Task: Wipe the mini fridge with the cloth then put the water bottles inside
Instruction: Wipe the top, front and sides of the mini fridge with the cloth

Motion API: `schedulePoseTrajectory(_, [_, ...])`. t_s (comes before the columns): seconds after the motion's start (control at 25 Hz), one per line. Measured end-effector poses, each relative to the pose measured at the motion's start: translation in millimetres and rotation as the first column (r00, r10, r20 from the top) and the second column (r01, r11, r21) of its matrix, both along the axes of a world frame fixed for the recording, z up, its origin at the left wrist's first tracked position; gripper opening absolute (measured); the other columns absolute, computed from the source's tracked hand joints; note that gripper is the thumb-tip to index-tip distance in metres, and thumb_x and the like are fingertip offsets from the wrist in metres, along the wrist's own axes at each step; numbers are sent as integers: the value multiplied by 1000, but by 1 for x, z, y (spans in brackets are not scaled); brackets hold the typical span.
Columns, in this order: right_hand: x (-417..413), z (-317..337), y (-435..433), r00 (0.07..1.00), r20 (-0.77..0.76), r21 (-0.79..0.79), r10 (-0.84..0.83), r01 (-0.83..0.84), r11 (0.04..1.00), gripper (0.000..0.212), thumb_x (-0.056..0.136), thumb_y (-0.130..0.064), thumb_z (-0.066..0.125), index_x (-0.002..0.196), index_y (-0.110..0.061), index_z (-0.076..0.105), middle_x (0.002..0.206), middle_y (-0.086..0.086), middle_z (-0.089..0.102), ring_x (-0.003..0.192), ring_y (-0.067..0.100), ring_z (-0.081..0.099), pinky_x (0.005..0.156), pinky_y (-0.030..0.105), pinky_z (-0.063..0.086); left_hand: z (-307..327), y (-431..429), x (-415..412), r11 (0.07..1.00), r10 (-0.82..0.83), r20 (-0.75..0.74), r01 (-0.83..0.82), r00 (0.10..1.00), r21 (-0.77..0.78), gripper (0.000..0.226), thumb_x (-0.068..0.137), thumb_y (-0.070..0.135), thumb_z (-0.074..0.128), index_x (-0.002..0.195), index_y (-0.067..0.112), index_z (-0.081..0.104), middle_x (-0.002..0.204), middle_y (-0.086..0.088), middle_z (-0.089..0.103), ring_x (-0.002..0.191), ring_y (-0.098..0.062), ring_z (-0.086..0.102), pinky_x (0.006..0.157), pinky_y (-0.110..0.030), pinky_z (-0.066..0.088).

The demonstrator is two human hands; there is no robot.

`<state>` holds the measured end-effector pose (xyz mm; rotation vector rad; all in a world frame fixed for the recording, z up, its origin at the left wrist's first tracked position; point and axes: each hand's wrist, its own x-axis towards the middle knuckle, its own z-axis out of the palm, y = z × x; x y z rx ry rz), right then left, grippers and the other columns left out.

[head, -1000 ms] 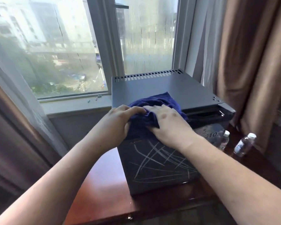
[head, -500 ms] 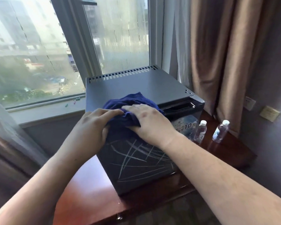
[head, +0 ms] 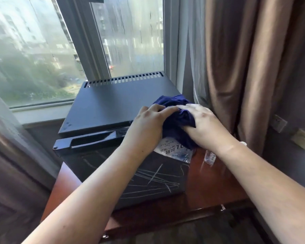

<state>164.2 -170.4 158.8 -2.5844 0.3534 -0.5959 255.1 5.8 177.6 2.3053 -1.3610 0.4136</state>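
A black mini fridge (head: pixel 113 106) stands on a reddish wooden table, its door shut and marked with pale chalk-like scratches (head: pixel 153 178). A dark blue cloth (head: pixel 176 118) lies bunched over the fridge's top right front corner. My left hand (head: pixel 146 124) presses its left side, and my right hand (head: pixel 201 124) grips its right side. One clear water bottle (head: pixel 209 157) shows partly behind my right wrist, right of the fridge. A second bottle is hidden.
The wooden table (head: pixel 211 191) has bare surface right of the fridge. Brown curtains (head: pixel 245 67) hang close on the right. The window (head: pixel 42 50) and sill sit just behind the fridge. A printed label (head: pixel 173 150) is stuck on the door's upper right.
Both hands slid the cloth from the fridge's left front edge across to its right front corner. The view swung right, and my right arm now covers the bottles.
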Motion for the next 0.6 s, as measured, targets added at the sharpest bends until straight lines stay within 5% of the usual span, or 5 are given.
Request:
schedulePoseTrajectory(0.2, [-11, -23, 22, 988, 152, -104, 33, -17, 994, 61, 84, -17, 68, 143, -28, 57, 141, 3, 62, 137, 26, 49, 120, 40, 33, -13, 35, -15, 994, 35, -72, -41, 997, -96, 62, 94, 0, 52, 139, 42, 62, 143, 7, 63, 113, -29, 57, 102, -44, 49])
schedulePoseTrajectory(0.36, [-36, -17, 60, 925, 380, 26, 9, -21, 999, 68, 76, 4, 65, 139, -20, 62, 132, 1, 66, 126, 24, 57, 114, 40, 40, -15, 59, -39, 963, 0, -156, -42, 988, -268, 65, 88, -7, 59, 137, 35, 66, 147, 6, 60, 129, -20, 56, 112, -35, 44])
schedulePoseTrajectory(0.48, [-66, -16, 101, 885, 465, 157, -7, -75, 985, 73, 69, 14, 63, 135, -16, 64, 131, 3, 65, 128, 23, 57, 114, 38, 41, -35, 85, -72, 848, -102, -323, -88, 941, -523, 57, 87, -13, 64, 129, 25, 72, 145, 5, 61, 137, -15, 55, 113, -43, 46])
schedulePoseTrajectory(0.6, [-82, -45, 145, 903, 428, 228, -32, -73, 971, 74, 65, 12, 61, 131, -18, 68, 128, 1, 65, 127, 19, 58, 112, 38, 43, -81, 113, -103, 765, -237, -548, -194, 802, -614, 57, 89, -8, 62, 127, 33, 70, 152, 8, 53, 145, -17, 49, 114, -54, 45])
